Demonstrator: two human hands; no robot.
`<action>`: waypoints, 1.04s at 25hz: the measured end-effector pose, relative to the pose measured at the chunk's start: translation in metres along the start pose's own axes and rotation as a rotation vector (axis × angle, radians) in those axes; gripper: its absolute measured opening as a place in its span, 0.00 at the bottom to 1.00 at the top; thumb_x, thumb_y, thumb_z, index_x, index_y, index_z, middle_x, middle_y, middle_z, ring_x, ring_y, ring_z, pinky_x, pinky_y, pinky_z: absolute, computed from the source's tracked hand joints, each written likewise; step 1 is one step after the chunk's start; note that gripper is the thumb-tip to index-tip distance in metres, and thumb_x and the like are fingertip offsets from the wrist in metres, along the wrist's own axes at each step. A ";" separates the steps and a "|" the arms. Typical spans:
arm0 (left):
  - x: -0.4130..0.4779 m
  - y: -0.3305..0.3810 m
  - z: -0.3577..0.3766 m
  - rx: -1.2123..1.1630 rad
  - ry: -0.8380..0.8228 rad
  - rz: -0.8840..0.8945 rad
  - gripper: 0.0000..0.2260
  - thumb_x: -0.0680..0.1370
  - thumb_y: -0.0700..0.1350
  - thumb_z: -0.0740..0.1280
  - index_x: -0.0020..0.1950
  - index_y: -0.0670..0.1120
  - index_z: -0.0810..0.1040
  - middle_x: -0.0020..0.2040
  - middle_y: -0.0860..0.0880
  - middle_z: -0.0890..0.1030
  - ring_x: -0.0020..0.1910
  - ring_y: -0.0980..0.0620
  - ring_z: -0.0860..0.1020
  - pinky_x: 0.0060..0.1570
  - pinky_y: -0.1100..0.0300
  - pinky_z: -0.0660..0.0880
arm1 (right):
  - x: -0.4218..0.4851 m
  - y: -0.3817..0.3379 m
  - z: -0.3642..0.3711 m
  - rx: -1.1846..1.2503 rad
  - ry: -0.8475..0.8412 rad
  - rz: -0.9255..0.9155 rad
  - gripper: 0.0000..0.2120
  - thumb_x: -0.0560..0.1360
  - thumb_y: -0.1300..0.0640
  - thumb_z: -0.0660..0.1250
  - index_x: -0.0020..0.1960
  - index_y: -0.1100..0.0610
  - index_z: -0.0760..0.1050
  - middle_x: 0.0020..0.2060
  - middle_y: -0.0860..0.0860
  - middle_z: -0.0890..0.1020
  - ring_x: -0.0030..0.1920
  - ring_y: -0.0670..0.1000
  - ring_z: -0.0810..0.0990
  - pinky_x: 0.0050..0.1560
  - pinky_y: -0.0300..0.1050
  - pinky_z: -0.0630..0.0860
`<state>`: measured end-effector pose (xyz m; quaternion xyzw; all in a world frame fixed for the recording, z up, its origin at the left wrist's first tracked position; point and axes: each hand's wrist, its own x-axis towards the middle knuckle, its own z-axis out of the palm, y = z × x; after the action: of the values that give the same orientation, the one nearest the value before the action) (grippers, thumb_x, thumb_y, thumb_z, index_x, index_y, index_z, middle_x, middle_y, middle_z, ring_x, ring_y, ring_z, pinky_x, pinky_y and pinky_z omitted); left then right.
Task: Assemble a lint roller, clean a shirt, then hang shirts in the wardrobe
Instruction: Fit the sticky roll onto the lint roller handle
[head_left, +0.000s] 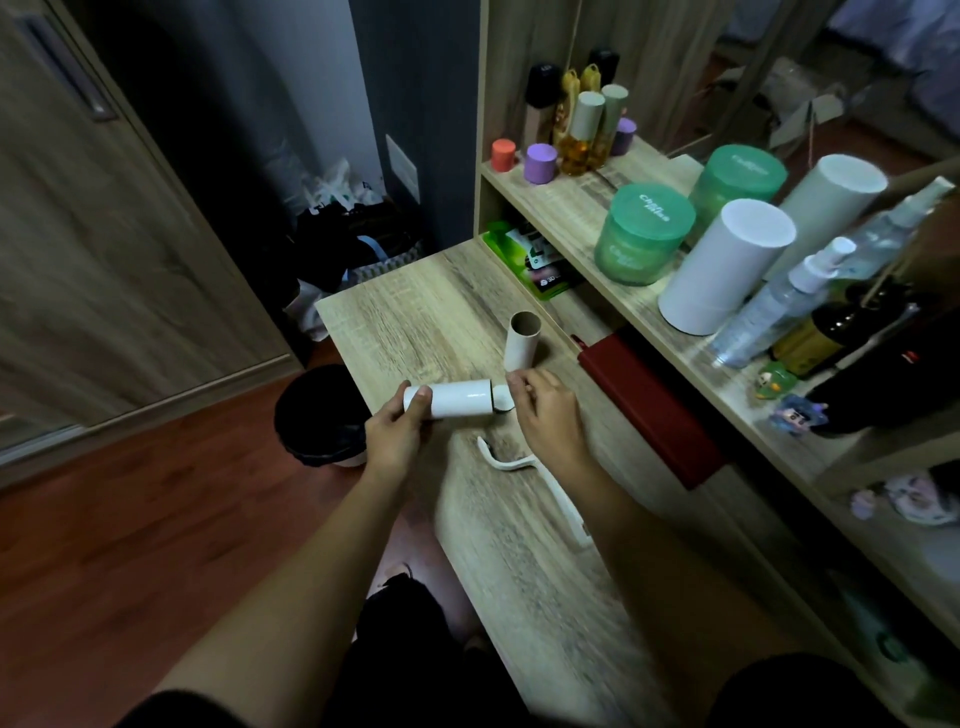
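Left hand (397, 434) gripping white roll (452, 399), right hand (545, 410) pinching its end cap (503, 397)

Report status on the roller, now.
Left hand grips white roll. Right hand on its end cap. Handle lies on desk. Nothing blocking.

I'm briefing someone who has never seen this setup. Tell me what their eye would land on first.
First, the two hands at the centre, above the wooden table: the left hand grips a white roll held sideways, and the right hand pinches a small white piece at the roll's end. Next, the empty cardboard tube lying just beyond them and the white roller handle lying under the right forearm. Then the two green-lidded jars on the shelf at right.
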<state>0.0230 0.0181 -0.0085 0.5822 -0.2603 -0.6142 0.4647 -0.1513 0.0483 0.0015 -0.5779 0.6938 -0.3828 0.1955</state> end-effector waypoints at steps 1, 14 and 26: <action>-0.005 -0.001 0.006 -0.018 -0.026 -0.008 0.19 0.76 0.43 0.68 0.66 0.42 0.74 0.60 0.43 0.78 0.51 0.49 0.77 0.44 0.61 0.77 | -0.004 -0.002 -0.004 0.059 -0.042 -0.006 0.25 0.76 0.42 0.52 0.55 0.60 0.77 0.50 0.58 0.80 0.46 0.52 0.78 0.43 0.33 0.65; -0.025 0.007 0.029 -0.122 -0.264 -0.079 0.07 0.78 0.40 0.65 0.56 0.43 0.76 0.48 0.45 0.79 0.41 0.50 0.81 0.37 0.65 0.79 | -0.016 0.001 -0.028 0.178 -0.066 0.009 0.26 0.75 0.41 0.56 0.60 0.61 0.69 0.48 0.56 0.80 0.46 0.50 0.78 0.40 0.35 0.67; 0.024 -0.021 0.024 1.030 -0.194 0.357 0.20 0.68 0.45 0.75 0.59 0.44 0.78 0.54 0.40 0.77 0.54 0.43 0.76 0.55 0.56 0.71 | -0.004 0.005 -0.055 0.196 0.115 0.073 0.15 0.77 0.49 0.61 0.60 0.56 0.69 0.48 0.50 0.79 0.44 0.39 0.78 0.42 0.33 0.72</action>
<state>-0.0029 0.0004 -0.0335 0.6218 -0.6635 -0.3699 0.1906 -0.1929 0.0688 0.0314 -0.5076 0.6836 -0.4739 0.2249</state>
